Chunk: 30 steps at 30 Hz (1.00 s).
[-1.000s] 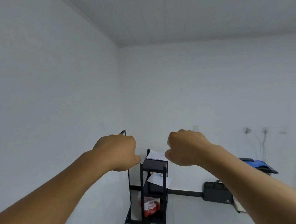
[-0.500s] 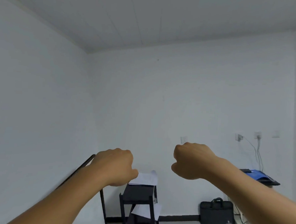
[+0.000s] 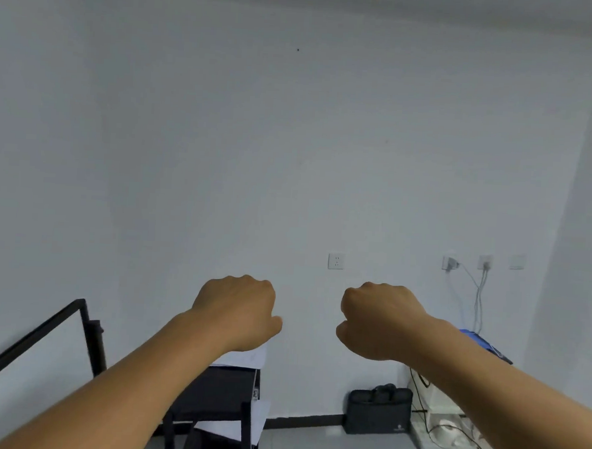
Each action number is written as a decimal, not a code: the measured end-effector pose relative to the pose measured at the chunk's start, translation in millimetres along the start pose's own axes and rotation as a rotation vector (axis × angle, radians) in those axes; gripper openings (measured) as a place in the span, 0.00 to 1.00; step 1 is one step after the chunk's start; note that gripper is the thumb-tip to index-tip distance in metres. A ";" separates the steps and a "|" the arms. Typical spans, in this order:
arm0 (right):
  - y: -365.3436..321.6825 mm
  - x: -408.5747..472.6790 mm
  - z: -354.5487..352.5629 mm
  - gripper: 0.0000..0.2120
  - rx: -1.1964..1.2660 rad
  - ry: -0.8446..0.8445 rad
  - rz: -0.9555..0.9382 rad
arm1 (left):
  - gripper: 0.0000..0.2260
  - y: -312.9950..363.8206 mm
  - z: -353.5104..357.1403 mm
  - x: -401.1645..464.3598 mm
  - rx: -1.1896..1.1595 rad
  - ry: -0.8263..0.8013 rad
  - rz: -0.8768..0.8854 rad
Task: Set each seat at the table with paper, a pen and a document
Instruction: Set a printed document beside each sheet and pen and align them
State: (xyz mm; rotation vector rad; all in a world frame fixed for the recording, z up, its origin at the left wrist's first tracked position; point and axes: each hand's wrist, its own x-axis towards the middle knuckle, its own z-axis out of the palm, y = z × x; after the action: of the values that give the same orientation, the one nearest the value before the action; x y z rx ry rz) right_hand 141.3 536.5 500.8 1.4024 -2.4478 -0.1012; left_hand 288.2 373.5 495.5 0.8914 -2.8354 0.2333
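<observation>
Two fists, left hand (image 3: pixel 237 310), right hand (image 3: pixel 380 319)

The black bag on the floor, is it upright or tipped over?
Upright. The bag stands on its base against the wall, handles on top.

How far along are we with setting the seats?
Nothing looks done: no table or seat is in view. Nothing is in hand: left hand and right hand are raised as empty fists. White paper lies on the black cart; fetching and placing everything remains.
</observation>
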 end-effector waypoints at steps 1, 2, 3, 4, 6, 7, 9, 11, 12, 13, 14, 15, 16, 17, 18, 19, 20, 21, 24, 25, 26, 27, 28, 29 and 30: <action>4.8 14.5 5.9 0.13 -0.008 -0.017 0.013 | 0.20 -2.1 7.6 19.7 0.000 -0.014 0.019; 9.9 28.9 10.7 0.13 -0.028 -0.037 0.023 | 0.19 -4.9 14.1 38.3 0.000 -0.034 0.034; 15.3 46.3 15.8 0.13 -0.050 -0.058 0.036 | 0.19 -7.6 20.9 58.8 -0.006 -0.057 0.052; 21.6 66.5 21.2 0.13 -0.061 -0.070 0.048 | 0.18 -11.4 27.4 82.7 -0.018 -0.067 0.070; 33.8 101.2 29.3 0.13 -0.068 -0.063 0.071 | 0.18 -18.0 36.2 125.9 -0.029 -0.060 0.098; 38.9 114.3 31.7 0.13 -0.076 -0.061 0.080 | 0.18 -19.8 40.4 142.8 -0.032 -0.058 0.107; 47.8 142.0 40.3 0.13 -0.071 -0.060 0.100 | 0.17 -22.2 50.2 176.0 -0.026 -0.070 0.129; 56.7 168.2 49.3 0.13 -0.065 -0.052 0.112 | 0.17 -23.3 58.3 207.4 -0.026 -0.081 0.136; 63.8 183.8 57.1 0.13 -0.063 -0.054 0.110 | 0.17 -22.5 63.5 226.4 -0.024 -0.091 0.136; 70.5 197.1 64.7 0.13 -0.056 -0.048 0.110 | 0.18 -21.4 68.8 242.3 -0.023 -0.097 0.128; 79.7 214.2 75.4 0.13 -0.048 -0.046 0.101 | 0.18 -19.5 76.1 261.9 -0.023 -0.113 0.116; 87.3 227.2 84.7 0.13 -0.044 -0.051 0.098 | 0.18 -18.6 82.5 276.8 -0.024 -0.127 0.107; 94.5 239.5 94.0 0.13 -0.035 -0.058 0.103 | 0.18 -17.2 89.0 290.2 -0.029 -0.145 0.092; 106.1 258.3 108.8 0.13 -0.023 -0.067 0.090 | 0.18 -13.8 99.8 309.9 -0.034 -0.165 0.078; 115.4 272.6 121.5 0.13 -0.018 -0.076 0.083 | 0.18 -11.8 108.8 323.7 -0.031 -0.189 0.061; 125.8 291.5 135.4 0.13 -0.010 -0.101 0.064 | 0.18 -9.5 118.8 341.1 -0.027 -0.225 0.038; 133.4 307.6 146.9 0.13 -0.008 -0.126 0.043 | 0.17 -9.3 126.3 353.9 -0.022 -0.255 0.020; 139.0 323.8 156.6 0.13 0.002 -0.156 0.016 | 0.17 -8.5 133.2 366.8 -0.020 -0.292 -0.006; 161.6 383.8 188.6 0.13 0.041 -0.253 -0.124 | 0.18 -2.8 157.2 417.7 -0.044 -0.408 -0.091; 165.4 400.3 196.2 0.14 0.037 -0.288 -0.178 | 0.18 -3.0 162.2 429.7 -0.053 -0.433 -0.119; 166.9 416.0 201.7 0.14 0.031 -0.325 -0.231 | 0.18 -4.8 166.3 440.3 -0.068 -0.453 -0.152; 168.8 431.6 207.2 0.14 0.027 -0.357 -0.277 | 0.18 -6.9 171.0 450.5 -0.079 -0.462 -0.177; 171.0 446.2 212.6 0.14 0.025 -0.378 -0.318 | 0.18 -8.2 174.6 459.7 -0.083 -0.465 -0.202; 172.7 466.1 220.4 0.14 0.028 -0.396 -0.369 | 0.18 -10.5 181.0 471.4 -0.093 -0.476 -0.233; 172.4 481.0 227.3 0.14 0.031 -0.414 -0.405 | 0.18 -14.2 184.6 477.9 -0.100 -0.491 -0.257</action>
State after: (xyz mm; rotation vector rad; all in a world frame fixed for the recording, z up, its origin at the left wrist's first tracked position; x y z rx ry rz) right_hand -296.5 194.5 436.8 2.0478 -2.4311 -0.4907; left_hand -110.0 61.9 411.7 1.4440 -3.0708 -0.1851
